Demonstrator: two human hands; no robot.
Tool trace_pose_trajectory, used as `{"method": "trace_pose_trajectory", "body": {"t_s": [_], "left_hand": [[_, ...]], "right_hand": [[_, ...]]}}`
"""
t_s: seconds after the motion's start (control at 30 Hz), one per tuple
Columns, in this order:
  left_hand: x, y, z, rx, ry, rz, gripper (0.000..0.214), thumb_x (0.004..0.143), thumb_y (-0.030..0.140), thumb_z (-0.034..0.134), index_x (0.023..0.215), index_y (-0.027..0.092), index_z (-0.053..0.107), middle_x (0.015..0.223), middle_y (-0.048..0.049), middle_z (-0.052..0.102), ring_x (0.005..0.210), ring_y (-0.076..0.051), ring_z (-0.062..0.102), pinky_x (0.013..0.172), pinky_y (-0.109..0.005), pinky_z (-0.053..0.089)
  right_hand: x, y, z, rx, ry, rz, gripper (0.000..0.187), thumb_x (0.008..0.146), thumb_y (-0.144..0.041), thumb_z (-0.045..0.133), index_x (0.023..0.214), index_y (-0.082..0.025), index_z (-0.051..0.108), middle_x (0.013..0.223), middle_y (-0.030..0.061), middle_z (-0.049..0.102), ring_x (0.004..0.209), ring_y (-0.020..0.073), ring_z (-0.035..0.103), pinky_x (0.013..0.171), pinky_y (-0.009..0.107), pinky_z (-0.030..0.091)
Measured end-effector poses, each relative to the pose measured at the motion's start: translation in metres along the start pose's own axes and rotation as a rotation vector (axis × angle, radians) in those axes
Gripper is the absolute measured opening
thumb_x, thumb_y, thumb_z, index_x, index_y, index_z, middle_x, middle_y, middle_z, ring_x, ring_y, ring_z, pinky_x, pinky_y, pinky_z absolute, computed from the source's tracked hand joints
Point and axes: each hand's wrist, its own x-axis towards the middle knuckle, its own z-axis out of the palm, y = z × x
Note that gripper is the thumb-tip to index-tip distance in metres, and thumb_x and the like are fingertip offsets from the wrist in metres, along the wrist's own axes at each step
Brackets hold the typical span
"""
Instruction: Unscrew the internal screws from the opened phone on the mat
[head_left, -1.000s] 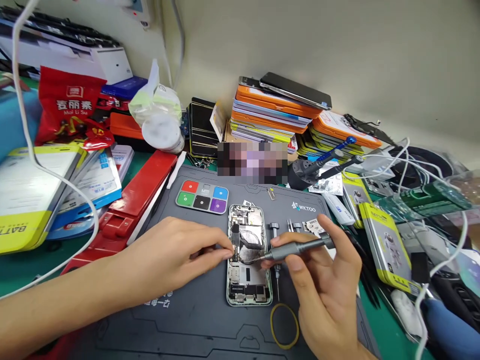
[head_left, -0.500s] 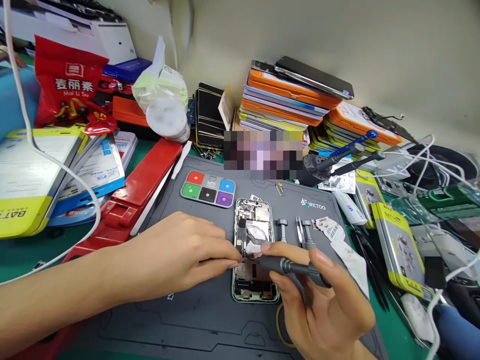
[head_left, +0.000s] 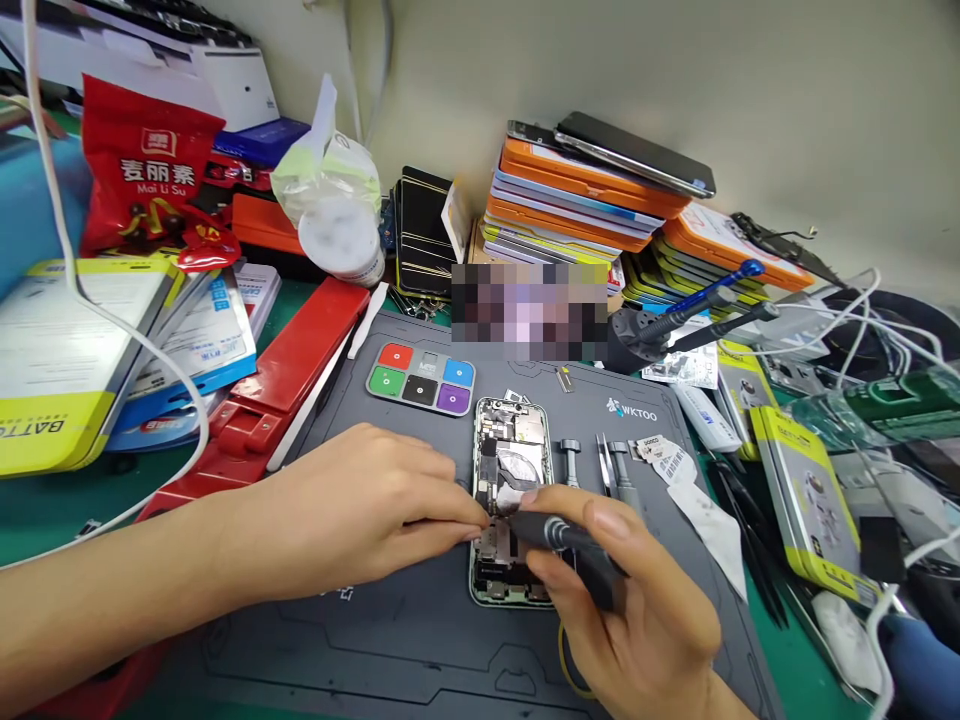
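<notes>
An opened smartphone (head_left: 517,465) lies on the grey work mat (head_left: 405,650), its inner parts showing. My right hand (head_left: 637,590) grips a dark grey screwdriver (head_left: 551,532) between thumb and fingers. The tool slants down to the left, over the phone's middle; its tip is hard to see. At the phone's left edge, my left hand (head_left: 405,500) has thumb and fingertips pinched together close to the screwdriver tip. What those fingertips hold, if anything, is hidden. Two more screwdrivers (head_left: 571,462) and tweezers (head_left: 604,465) lie right of the phone.
A coloured screw tray (head_left: 420,380) sits beyond my left hand. Along the left runs a red clamp-like tool (head_left: 300,350). Stacked boxes (head_left: 585,185) and a tool holder (head_left: 634,335) stand at the back. Battery boxes (head_left: 806,500), dark tweezers (head_left: 750,545) and white cables crowd the right.
My right hand has turned the screwdriver, its handle end now lower and nearer the phone. My left hand stays at the phone's edge. The whole view has shifted slightly.
</notes>
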Motion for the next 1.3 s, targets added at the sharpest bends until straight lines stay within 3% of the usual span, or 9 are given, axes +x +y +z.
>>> {"method": "trace_pose_trajectory", "body": {"t_s": [0.1,0.17,0.3,0.43,0.7,0.97,1.3], "left_hand": [[0.000,0.000,0.001,-0.012,0.003,0.002,0.021,0.112,0.029,0.058,0.112,0.028,0.078,0.085,0.0031,0.071,0.076,-0.013,0.067,0.065,-0.029,0.037],[0.000,-0.001,0.001,-0.019,-0.001,0.004,0.021,0.112,0.028,0.057,0.111,0.027,0.078,0.085,0.0032,0.071,0.075,-0.014,0.066,0.065,-0.029,0.036],[0.000,0.000,0.002,-0.023,-0.001,0.007,0.021,0.112,0.028,0.056,0.113,0.028,0.077,0.084,0.0038,0.069,0.075,-0.014,0.064,0.065,-0.030,0.035],[0.000,0.000,0.002,-0.034,0.012,0.036,0.021,0.112,0.026,0.055,0.114,0.028,0.076,0.084,0.0039,0.068,0.073,-0.014,0.063,0.065,-0.030,0.035],[0.002,0.001,0.003,-0.035,-0.003,0.021,0.021,0.113,0.026,0.052,0.115,0.029,0.073,0.085,0.0042,0.068,0.074,-0.014,0.063,0.066,-0.030,0.035],[0.003,0.000,0.003,0.005,-0.072,-0.005,0.021,0.115,0.031,0.049,0.119,0.031,0.070,0.093,0.0046,0.069,0.082,-0.016,0.066,0.072,-0.031,0.038],[0.001,0.001,0.003,-0.012,-0.091,0.019,0.021,0.114,0.031,0.051,0.124,0.034,0.070,0.097,0.0060,0.071,0.084,-0.015,0.066,0.072,-0.030,0.037]], "right_hand": [[0.004,-0.003,-0.006,-0.032,-0.074,-0.036,0.084,0.100,-0.007,0.065,0.171,-0.038,0.033,0.139,0.0081,0.069,0.117,0.0254,0.072,0.100,0.043,0.063],[0.005,-0.005,-0.009,-0.055,-0.104,-0.054,0.085,0.100,-0.005,0.058,0.173,-0.036,0.029,0.141,0.0081,0.068,0.123,0.0257,0.069,0.106,0.044,0.060],[0.006,-0.007,-0.011,-0.125,-0.056,-0.086,0.090,0.091,0.005,0.057,0.171,-0.032,0.037,0.125,0.0072,0.071,0.114,0.0232,0.068,0.102,0.039,0.060],[0.007,-0.008,-0.010,-0.067,-0.104,-0.057,0.087,0.094,0.002,0.055,0.171,-0.033,0.034,0.137,0.0098,0.068,0.125,0.0257,0.066,0.105,0.045,0.059],[0.009,-0.010,-0.009,-0.023,-0.103,-0.059,0.089,0.092,0.004,0.057,0.170,-0.033,0.035,0.137,0.0110,0.069,0.124,0.0271,0.069,0.105,0.046,0.061],[0.009,-0.007,-0.006,-0.023,-0.043,-0.132,0.081,0.091,0.012,0.049,0.164,-0.020,0.041,0.133,0.0103,0.066,0.122,0.0208,0.065,0.105,0.037,0.059],[0.008,-0.011,-0.006,-0.061,-0.043,-0.096,0.080,0.094,0.010,0.050,0.166,-0.022,0.035,0.135,0.0098,0.065,0.126,0.0199,0.063,0.109,0.034,0.057]]}}
